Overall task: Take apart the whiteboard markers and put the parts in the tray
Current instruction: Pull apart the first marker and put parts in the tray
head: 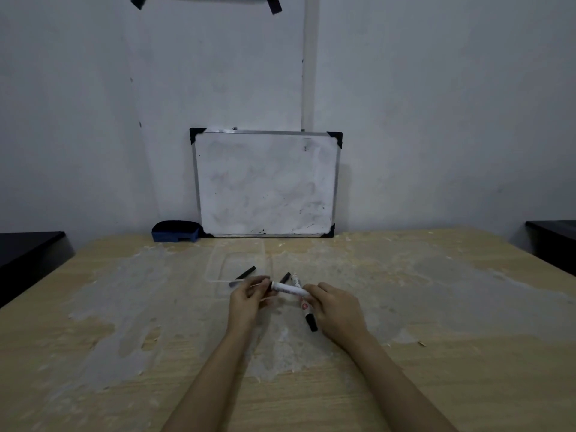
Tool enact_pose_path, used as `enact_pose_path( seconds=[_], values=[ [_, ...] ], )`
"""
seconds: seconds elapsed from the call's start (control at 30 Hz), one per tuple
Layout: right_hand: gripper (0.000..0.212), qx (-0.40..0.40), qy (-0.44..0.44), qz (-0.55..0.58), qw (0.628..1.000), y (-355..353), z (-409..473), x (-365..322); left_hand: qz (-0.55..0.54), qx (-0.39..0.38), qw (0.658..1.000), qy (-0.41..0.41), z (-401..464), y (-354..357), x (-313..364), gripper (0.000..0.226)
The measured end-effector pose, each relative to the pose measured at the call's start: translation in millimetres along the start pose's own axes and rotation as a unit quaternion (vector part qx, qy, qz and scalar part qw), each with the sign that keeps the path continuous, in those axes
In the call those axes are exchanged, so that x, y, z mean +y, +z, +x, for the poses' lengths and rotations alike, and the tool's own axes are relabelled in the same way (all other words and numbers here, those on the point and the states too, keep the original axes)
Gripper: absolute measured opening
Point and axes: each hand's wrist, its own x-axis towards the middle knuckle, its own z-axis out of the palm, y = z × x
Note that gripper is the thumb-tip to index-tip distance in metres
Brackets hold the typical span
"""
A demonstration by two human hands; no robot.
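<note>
One black rod (242, 276) in clear tray (218, 265); both hands grip marker (288, 289).

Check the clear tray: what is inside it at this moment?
One black marker part lies in the clear tray, its near end over the front rim. Nothing else shows inside. Both hands hold a marker nearer, outside it.

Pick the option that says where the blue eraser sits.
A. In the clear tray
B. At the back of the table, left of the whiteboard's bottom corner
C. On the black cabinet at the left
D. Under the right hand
B: the blue eraser rests on the table's far edge, beside the lower left corner of the whiteboard.
</note>
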Motion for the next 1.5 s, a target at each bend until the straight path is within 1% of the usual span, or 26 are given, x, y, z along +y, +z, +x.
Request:
enact_pose_path(
  seconds=[0.07,0.13,0.27,0.33,0.4,0.47,0.57,0.7,0.77,0.8,0.87,0.9,0.93,0.97,1.0,1.03,1.07,1.13,1.17,1.23,1.3,1.33,1.4,1.43,1.47,1.5],
  values=[
    [0.021,0.007,0.001,0.008,1.000,-1.0,-0.7,-1.4,-0.007,-0.001,1.000,-0.006,1.1,-0.4,0.2,0.015],
    [0.023,0.016,-0.006,0.028,0.999,-1.5,-1.3,-1.4,0.012,-0.008,1.000,-0.006,1.6,-0.5,0.2,0.018],
    [0.037,0.025,-0.001,0.040,0.999,-4.4,-2.2,-1.2,0.008,-0.029,0.999,-0.012,1.0,-1.6,1.1,0.019],
    [0.029,0.022,0.005,0.039,0.999,-6.2,-2.1,-1.7,-0.001,-0.043,0.999,-0.019,0.3,-2.1,2.2,0.014],
    [0.024,-0.002,0.006,0.048,0.999,-7.3,-1.4,-2.0,-0.010,-0.054,0.998,-0.024,1.8,-3.1,1.4,0.020],
    [0.025,-0.022,0.013,0.060,0.998,-7.7,-0.6,-2.8,-0.011,-0.059,0.998,-0.028,2.9,-3.9,0.4,0.024],
    [0.033,-0.024,0.020,0.074,0.997,-9.2,-1.3,-3.4,-0.006,-0.072,0.997,-0.027,4.7,-5.1,-3.6,0.019],
    [0.024,-0.031,0.026,0.078,0.996,-16.6,3.9,-1.2,-0.013,-0.068,0.997,-0.024,5.2,-3.7,-2.0,0.018],
    [0.021,-0.055,0.045,0.076,0.995,-22.0,11.7,0.5,0.013,-0.055,0.998,-0.013,0.8,2.4,1.0,0.011],
    [0.022,-0.063,0.055,0.079,0.993,-23.7,14.8,1.4,0.040,-0.044,0.998,-0.003,-3.3,7.3,2.3,0.012],
    [0.026,-0.054,0.098,0.087,0.990,-25.7,18.5,3.2,0.132,-0.012,0.991,0.008,-12.5,18.0,2.8,0.028],
    [0.028,-0.038,0.130,0.093,0.986,-24.8,19.1,5.2,0.203,-0.005,0.979,0.023,-18.6,22.9,4.2,0.033],
    [0.030,-0.020,0.159,0.097,0.982,-22.8,19.8,7.3,0.309,-0.010,0.949,0.056,-23.0,28.5,5.2,0.037],
    [0.032,-0.016,0.181,0.096,0.979,-19.6,19.7,8.8,0.423,-0.023,0.901,0.094,-26.1,33.5,4.2,0.047],
    [0.032,-0.025,0.193,0.086,0.977,-16.1,18.2,9.4,0.510,-0.037,0.851,0.124,-27.4,38.2,-0.5,0.059],
    [0.032,-0.040,0.196,0.074,0.977,-12.3,16.0,8.8,0.569,-0.053,0.809,0.138,-29.0,42.7,-5.1,0.070],
    [0.032,-0.054,0.186,0.055,0.979,-8.5,13.2,7.4,0.604,-0.063,0.781,0.145,-31.8,46.6,-5.3,0.076],
    [0.040,-0.060,0.144,0.009,0.988,-3.4,7.5,2.9,0.647,-0.081,0.741,0.160,-34.0,52.4,-8.8,0.073],
    [0.045,-0.058,0.124,-0.013,0.991,-1.9,4.9,0.0,0.664,-0.077,0.721,0.183,-34.8,53.6,-9.5,0.071],
    [0.040,-0.081,0.099,-0.063,0.990,-2.6,5.6,-8.0,0.694,-0.064,0.687,0.206,-38.4,55.4,-6.2,0.072],
    [0.037,-0.050,0.070,-0.090,0.992,5.3,7.1,-7.6,0.690,-0.089,0.693,0.190,-41.2,55.3,-5.4,0.066],
    [0.035,-0.052,0.071,-0.086,0.992,6.1,7.6,-7.2,0.688,-0.110,0.700,0.157,-43.4,53.7,-3.8,0.064],
    [0.031,-0.064,0.068,-0.104,0.990,-2.2,6.8,-8.0,0.690,-0.099,0.702,0.144,-41.9,52.9,-1.2,0.061],
    [0.027,-0.070,0.076,-0.106,0.989,-6.1,6.2,-8.3,0.689,-0.086,0.706,0.140,-40.5,51.4,-0.1,0.059],
    [0.027,-0.063,0.109,-0.088,0.988,-7.4,7.4,-8.0,0.677,-0.068,0.721,0.134,-41.0,50.6,5.2,0.058],
    [0.032,-0.055,0.150,-0.053,0.986,-8.6,8.3,-7.9,0.656,-0.052,0.743,0.126,-42.0,50.8,9.7,0.057]
  ],
)
